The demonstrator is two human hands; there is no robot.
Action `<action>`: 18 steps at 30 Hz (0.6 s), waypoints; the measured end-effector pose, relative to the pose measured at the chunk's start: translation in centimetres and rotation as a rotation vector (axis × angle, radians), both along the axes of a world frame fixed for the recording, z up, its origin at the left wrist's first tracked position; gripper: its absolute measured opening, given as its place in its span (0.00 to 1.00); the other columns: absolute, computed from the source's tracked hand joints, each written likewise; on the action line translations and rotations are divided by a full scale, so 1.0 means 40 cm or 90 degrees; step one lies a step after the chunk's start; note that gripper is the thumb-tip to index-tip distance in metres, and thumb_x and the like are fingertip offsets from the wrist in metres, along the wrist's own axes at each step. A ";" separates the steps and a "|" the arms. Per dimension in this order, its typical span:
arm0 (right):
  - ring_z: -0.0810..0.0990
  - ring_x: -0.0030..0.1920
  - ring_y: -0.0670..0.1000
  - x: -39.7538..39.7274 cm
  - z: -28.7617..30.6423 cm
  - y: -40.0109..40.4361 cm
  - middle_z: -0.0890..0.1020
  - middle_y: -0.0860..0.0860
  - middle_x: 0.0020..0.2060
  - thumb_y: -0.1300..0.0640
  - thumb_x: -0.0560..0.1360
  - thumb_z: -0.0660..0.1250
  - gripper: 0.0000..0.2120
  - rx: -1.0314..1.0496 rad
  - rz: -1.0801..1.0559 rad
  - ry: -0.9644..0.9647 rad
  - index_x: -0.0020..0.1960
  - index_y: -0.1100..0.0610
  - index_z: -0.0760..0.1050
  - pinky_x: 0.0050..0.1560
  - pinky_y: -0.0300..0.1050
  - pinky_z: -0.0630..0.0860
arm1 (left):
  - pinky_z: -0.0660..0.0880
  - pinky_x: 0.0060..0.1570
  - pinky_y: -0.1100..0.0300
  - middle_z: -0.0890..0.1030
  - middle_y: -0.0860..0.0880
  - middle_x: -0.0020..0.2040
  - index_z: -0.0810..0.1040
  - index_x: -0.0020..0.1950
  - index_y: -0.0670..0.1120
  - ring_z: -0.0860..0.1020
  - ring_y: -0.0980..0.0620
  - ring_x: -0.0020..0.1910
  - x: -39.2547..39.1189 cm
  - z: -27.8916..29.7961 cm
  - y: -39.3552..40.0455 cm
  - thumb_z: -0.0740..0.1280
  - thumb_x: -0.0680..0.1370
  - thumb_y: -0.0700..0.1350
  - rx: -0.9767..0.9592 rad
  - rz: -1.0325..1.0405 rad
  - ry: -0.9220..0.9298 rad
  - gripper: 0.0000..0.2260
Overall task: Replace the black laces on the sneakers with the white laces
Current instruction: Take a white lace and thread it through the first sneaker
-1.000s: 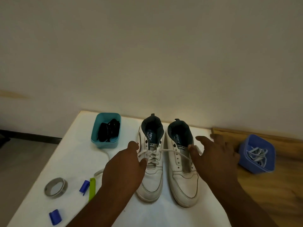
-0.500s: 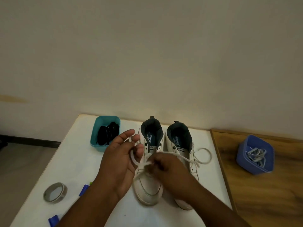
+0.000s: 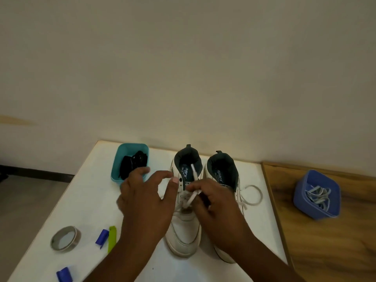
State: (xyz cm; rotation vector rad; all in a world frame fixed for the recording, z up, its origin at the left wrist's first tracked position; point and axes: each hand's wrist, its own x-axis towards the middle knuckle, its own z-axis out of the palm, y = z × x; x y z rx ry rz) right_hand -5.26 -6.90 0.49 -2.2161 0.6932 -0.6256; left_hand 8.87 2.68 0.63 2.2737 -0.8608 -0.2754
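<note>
White table (image 3: 85,200): right-hand (image 3: 215,202) grip pinches lace (image 3: 192,197).

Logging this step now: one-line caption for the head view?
Right hand pinches a white lace over the left sneaker; left hand hovers open beside it.

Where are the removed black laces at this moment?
In the head view, the black laces lie inside the teal bin at the far left of the white table, beside the left sneaker, just beyond the left hand.
</note>
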 end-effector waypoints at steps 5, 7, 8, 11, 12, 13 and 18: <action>0.77 0.44 0.39 -0.003 -0.013 0.003 0.75 0.33 0.40 0.57 0.80 0.64 0.10 -0.054 0.070 0.061 0.50 0.41 0.75 0.45 0.31 0.70 | 0.76 0.56 0.59 0.84 0.60 0.47 0.85 0.50 0.59 0.80 0.62 0.51 -0.020 -0.018 -0.025 0.63 0.80 0.57 -0.123 -0.137 0.269 0.10; 0.77 0.44 0.37 -0.005 -0.014 0.001 0.75 0.31 0.41 0.58 0.79 0.64 0.12 -0.042 0.097 0.067 0.49 0.39 0.74 0.46 0.30 0.69 | 0.77 0.55 0.62 0.85 0.61 0.46 0.85 0.51 0.59 0.81 0.63 0.50 -0.021 -0.013 -0.027 0.66 0.80 0.53 -0.149 -0.132 0.356 0.07; 0.77 0.45 0.37 -0.005 -0.017 -0.001 0.76 0.32 0.42 0.58 0.79 0.64 0.13 -0.028 0.118 0.068 0.48 0.39 0.73 0.47 0.30 0.70 | 0.77 0.54 0.63 0.85 0.60 0.46 0.85 0.52 0.58 0.82 0.63 0.49 -0.020 -0.010 -0.027 0.67 0.80 0.52 -0.163 -0.139 0.389 0.07; 0.81 0.49 0.42 -0.003 -0.026 -0.008 0.82 0.38 0.47 0.63 0.78 0.64 0.13 -0.006 0.148 0.068 0.54 0.47 0.81 0.50 0.39 0.77 | 0.76 0.46 0.71 0.85 0.60 0.44 0.84 0.50 0.57 0.82 0.62 0.48 -0.021 0.000 -0.028 0.66 0.81 0.48 -0.210 -0.130 0.393 0.08; 0.82 0.50 0.42 -0.002 -0.028 -0.009 0.83 0.38 0.48 0.65 0.77 0.65 0.16 0.010 0.118 0.039 0.55 0.47 0.83 0.51 0.38 0.78 | 0.76 0.45 0.71 0.85 0.60 0.44 0.84 0.51 0.57 0.82 0.62 0.48 -0.019 0.000 -0.029 0.65 0.82 0.47 -0.237 -0.104 0.389 0.08; 0.82 0.50 0.42 -0.001 -0.029 -0.011 0.84 0.38 0.49 0.66 0.77 0.65 0.17 0.043 0.052 0.004 0.55 0.48 0.84 0.51 0.38 0.79 | 0.77 0.45 0.71 0.85 0.59 0.45 0.83 0.52 0.57 0.82 0.62 0.48 -0.016 -0.003 -0.028 0.64 0.82 0.46 -0.260 -0.076 0.382 0.09; 0.80 0.41 0.40 -0.001 -0.052 -0.035 0.80 0.38 0.40 0.45 0.78 0.69 0.04 0.011 -0.274 0.072 0.51 0.42 0.75 0.43 0.38 0.79 | 0.76 0.47 0.66 0.84 0.62 0.43 0.80 0.59 0.59 0.80 0.66 0.48 -0.010 -0.036 -0.024 0.69 0.79 0.52 -0.202 -0.050 0.161 0.09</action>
